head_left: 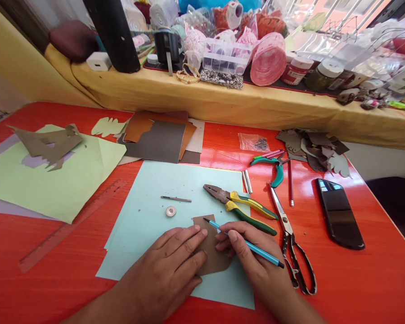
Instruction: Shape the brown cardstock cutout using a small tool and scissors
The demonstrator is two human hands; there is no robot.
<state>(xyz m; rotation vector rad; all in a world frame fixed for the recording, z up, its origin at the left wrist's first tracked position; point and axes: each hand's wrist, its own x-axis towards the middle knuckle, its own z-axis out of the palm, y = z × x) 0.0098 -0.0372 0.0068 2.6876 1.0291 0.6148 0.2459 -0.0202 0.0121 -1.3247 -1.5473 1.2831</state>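
Lying flat with fingers stretched out, my left hand (175, 258) presses on the left side of a small brown leather-like piece (211, 252). My right hand (251, 249) grips a light-blue pen (261, 253), its dark tip close to the piece's top edge; I cannot tell if it touches. Both rest over light-blue paper sheets (138, 234). Beyond the fingers are a small round metal disc (170, 211) and a thin metal rod (176, 199). Combination pliers (238, 202) with yellow-green handles lie just above my right hand. Part of the brown piece is hidden under my fingers.
Scissors (290, 243), a phone (340, 213), a pencil (290, 182) and green-handled pliers (273, 166) lie at right. A clear ruler (72, 225) and green paper (64, 180) are at left. Brown sheets (165, 141) and offcuts (313, 148) lie at the back, below a crowded ledge (189, 99).
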